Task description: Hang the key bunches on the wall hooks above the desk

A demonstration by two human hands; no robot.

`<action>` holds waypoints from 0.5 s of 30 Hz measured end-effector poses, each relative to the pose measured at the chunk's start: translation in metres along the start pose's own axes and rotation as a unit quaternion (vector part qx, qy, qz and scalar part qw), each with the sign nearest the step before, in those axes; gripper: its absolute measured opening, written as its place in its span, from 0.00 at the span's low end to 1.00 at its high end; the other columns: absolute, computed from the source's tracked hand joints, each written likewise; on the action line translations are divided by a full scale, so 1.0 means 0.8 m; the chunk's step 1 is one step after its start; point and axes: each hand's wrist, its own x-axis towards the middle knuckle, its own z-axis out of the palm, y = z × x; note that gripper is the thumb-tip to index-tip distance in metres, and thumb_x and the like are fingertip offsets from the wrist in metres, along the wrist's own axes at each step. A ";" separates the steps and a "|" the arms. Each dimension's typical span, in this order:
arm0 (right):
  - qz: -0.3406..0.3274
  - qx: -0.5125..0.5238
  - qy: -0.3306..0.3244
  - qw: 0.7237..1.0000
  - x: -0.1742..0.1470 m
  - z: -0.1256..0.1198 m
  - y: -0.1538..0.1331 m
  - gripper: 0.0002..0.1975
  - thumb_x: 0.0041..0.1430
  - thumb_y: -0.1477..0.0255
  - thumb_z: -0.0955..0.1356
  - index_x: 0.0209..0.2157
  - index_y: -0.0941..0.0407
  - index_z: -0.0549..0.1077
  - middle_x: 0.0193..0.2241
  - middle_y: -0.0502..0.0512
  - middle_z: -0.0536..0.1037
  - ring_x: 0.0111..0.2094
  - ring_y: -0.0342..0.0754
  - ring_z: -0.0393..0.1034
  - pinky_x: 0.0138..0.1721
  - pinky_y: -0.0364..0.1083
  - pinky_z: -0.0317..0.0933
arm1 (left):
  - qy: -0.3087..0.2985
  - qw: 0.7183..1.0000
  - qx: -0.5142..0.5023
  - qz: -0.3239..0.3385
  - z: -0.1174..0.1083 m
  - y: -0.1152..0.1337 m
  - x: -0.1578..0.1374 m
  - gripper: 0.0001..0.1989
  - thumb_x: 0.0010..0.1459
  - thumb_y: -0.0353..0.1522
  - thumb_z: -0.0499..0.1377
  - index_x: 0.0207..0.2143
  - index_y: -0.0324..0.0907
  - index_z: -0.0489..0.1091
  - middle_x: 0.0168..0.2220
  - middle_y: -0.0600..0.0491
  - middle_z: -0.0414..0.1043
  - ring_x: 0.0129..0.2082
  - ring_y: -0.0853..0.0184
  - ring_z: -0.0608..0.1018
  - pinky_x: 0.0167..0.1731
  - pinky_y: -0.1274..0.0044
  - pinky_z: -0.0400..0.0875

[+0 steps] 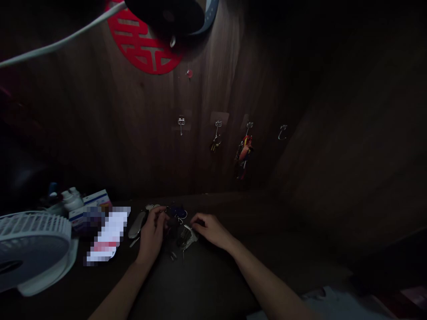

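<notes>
In dim light, a bunch of keys (188,239) lies on the dark surface between my hands. My right hand (211,229) reaches in from the right, its thumb and fingertips pinched at the upper edge of this bunch. On the other side is my left hand (154,233), its fingers curled beside a dark cluster; whatever they hold is hidden. A blue key fob (179,212) with a ring rests just beyond, between the hands. Left of my left hand lies a long grey object (136,224) with a rounded end, its kind unclear.
Metal hooks line the wooden wall; a small key bunch (215,143) and a colourful key bunch (245,151) hang from two. A white fan (36,244), boxes (96,200), a white bottle (71,200) and a blurred-out packet (108,235) stand left. A red paper cutout (156,60) is above.
</notes>
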 end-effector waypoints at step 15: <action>-0.098 -0.189 0.009 0.977 -0.015 0.016 0.002 0.09 0.58 0.75 0.65 0.37 0.50 0.76 0.46 0.53 0.73 0.49 0.50 0.62 0.49 0.54 0.55 | -0.107 0.954 0.222 0.170 -0.018 -0.017 0.005 0.10 0.55 0.28 0.50 0.29 0.45 0.70 0.37 0.51 0.73 0.41 0.59 0.73 0.43 0.67 0.65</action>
